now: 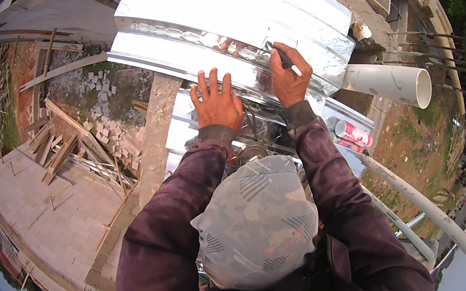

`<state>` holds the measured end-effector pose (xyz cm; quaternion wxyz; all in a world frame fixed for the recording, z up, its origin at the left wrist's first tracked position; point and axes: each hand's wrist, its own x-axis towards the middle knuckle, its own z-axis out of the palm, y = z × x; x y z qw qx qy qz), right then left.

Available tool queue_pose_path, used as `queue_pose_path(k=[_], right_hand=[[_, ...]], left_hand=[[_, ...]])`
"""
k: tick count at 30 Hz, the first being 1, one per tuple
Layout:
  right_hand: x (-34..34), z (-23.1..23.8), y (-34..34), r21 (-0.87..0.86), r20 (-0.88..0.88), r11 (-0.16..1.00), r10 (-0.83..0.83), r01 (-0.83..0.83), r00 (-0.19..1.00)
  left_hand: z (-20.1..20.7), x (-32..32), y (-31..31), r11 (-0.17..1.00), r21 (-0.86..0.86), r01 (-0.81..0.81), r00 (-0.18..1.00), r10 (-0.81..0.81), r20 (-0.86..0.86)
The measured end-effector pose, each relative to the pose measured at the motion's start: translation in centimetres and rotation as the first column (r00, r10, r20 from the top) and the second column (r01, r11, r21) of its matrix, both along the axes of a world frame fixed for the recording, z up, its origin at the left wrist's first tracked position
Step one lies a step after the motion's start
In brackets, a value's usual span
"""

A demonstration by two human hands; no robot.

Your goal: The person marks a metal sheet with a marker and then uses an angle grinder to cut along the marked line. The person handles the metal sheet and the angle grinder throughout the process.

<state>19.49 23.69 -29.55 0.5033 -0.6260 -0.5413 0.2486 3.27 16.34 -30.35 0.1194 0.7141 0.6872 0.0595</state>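
Observation:
My left hand [216,103] lies with its fingers spread on a shiny ribbed metal sheet [194,4], near the sheet's lower edge. To its right, my right hand [290,76] pinches a slim pen-like marker [295,69], dark at one end and pale at the other. The marker's dark end points toward the sheet's surface. I cannot tell whether its tip touches the metal. A channel between two ribs runs across the sheet just above both hands and mirrors them. More metal sheeting [180,123] lies beneath and closer to my body.
A wide white plastic pipe [386,83] juts out right of the sheet. A red and white can [353,133] sits by my right forearm. Thinner pipes [422,201] slant down at the right. A concrete ledge [158,111] borders a drop at the left, with timber [60,156] below.

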Motion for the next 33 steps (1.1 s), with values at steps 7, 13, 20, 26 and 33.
queue_pose_path(k=[7,13,20,26,33], right_hand=[[1.0,-1.2,1.0,0.008,-0.058,1.0,0.007,-0.007,0.998],[-0.2,1.0,-1.0,-0.074,-0.007,0.991,0.113,-0.113,0.994],[-0.2,-0.4,-1.6,-0.039,0.019,0.991,0.125,-0.124,0.992],[0.3,-1.4,-2.9,-0.143,-0.064,0.982,0.115,-0.124,0.991],[0.1,-1.3,-2.8,-0.06,0.033,0.99,0.126,-0.124,0.991]], left_hand=[[0.1,0.0,0.1,1.0,0.014,-0.002,0.999,0.001,0.035],[0.1,0.0,0.0,1.0,0.015,-0.007,1.0,0.007,0.012],[0.3,0.1,0.1,1.0,0.006,-0.006,1.0,0.006,0.018],[0.1,0.2,0.0,0.999,0.043,-0.019,1.0,0.019,-0.009],[0.0,0.2,0.0,0.999,0.019,-0.026,1.0,0.026,-0.012]])
